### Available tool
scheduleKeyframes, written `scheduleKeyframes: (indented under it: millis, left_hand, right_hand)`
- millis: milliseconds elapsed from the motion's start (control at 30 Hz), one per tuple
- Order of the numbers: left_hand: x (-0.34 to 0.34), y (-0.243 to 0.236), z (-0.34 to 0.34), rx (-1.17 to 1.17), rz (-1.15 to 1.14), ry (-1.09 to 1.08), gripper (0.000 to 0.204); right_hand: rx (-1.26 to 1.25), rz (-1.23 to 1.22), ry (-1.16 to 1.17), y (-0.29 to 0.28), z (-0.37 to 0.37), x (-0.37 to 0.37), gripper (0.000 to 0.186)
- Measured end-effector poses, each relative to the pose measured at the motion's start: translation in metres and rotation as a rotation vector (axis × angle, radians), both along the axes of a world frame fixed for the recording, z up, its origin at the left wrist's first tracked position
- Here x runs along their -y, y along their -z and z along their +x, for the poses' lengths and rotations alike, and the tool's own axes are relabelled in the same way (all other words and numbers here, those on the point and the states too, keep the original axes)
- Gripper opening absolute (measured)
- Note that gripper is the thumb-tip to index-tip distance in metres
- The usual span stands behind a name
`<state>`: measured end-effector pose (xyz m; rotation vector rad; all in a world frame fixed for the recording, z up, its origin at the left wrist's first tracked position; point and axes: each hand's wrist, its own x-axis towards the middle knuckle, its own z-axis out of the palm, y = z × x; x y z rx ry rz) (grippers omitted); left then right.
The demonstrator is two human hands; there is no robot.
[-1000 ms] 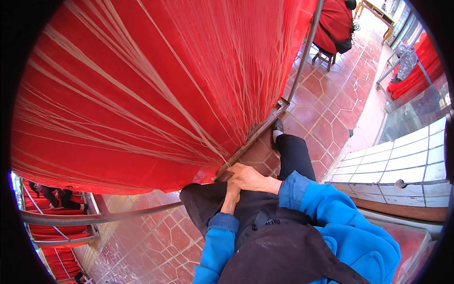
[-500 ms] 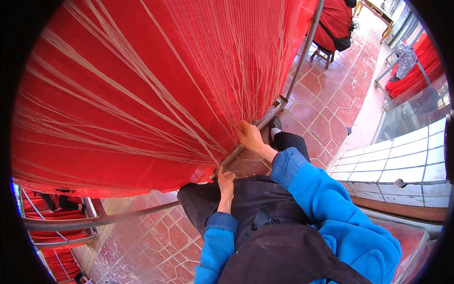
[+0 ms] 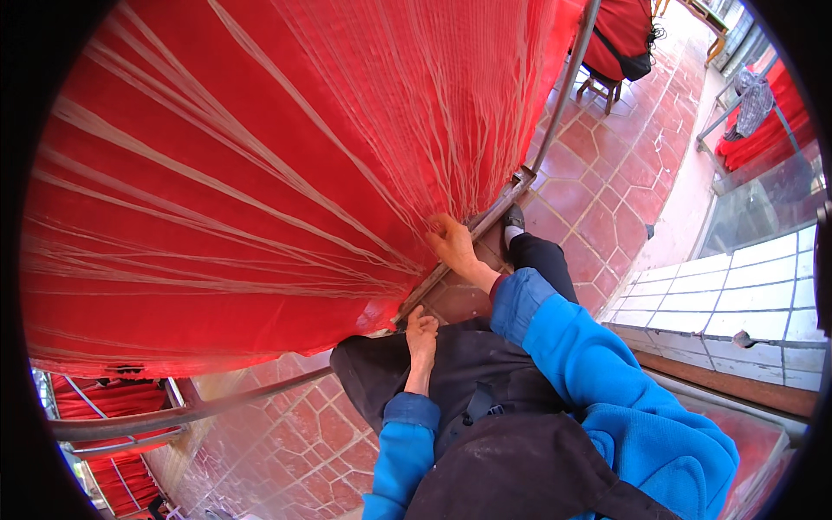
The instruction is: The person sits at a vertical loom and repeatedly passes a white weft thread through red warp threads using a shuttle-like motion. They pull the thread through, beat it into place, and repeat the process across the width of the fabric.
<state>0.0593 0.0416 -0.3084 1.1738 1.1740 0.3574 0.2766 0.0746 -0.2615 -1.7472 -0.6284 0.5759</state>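
A large sheet of bright red cloth (image 3: 338,165) is stretched in front of me, with bundles of pale threads (image 3: 251,143) fanning over it. The threads gather toward a narrow wooden bar (image 3: 425,290) at the cloth's near edge. My right hand (image 3: 455,247) is at the thread ends above the bar, its thumb and fingers bent in a pinch at the pale strands. Just below the bar, over my dark apron (image 3: 485,368), my left hand (image 3: 422,338) has its fingers a little apart, with nothing visible in them.
A curved metal rail (image 3: 568,82) borders the cloth at right; another rail (image 3: 217,407) runs lower left. A small stool (image 3: 600,91) bears a red and black bundle (image 3: 620,39). White tiled ledge (image 3: 728,277) stands at right, above reddish floor tiles (image 3: 598,225). More red cloth (image 3: 113,407) hangs lower left.
My left hand has moved slightly right and away from the bar, and its fingers have loosened. The right hand stays by the thread ends, its fingers shifted a little. The view has turned slightly.
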Motion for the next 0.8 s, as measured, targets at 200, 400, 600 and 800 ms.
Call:
scheduleKeyframes:
  millis: [200, 400, 600, 800]
  left_hand:
    - [-0.005, -0.025, 0.014, 0.149, 0.03, 0.013, 0.039]
    - [-0.018, -0.058, 0.054, 0.223, 0.173, 0.087, 0.033]
    - [-0.036, -0.083, 0.079, 0.241, 0.295, 0.051, 0.032]
    - [-0.042, -0.09, 0.102, 0.153, 0.386, 0.019, 0.027]
  right_hand:
    - [-0.081, 0.053, -0.021, 0.012, 0.008, -0.003, 0.019]
    - [0.065, 0.14, -0.006, 0.011, 0.006, -0.014, 0.016]
    - [-0.415, 0.141, -0.18, -0.003, 0.016, 0.006, 0.013]
    - [-0.494, 0.173, -0.286, -0.021, 0.014, 0.041, 0.015]
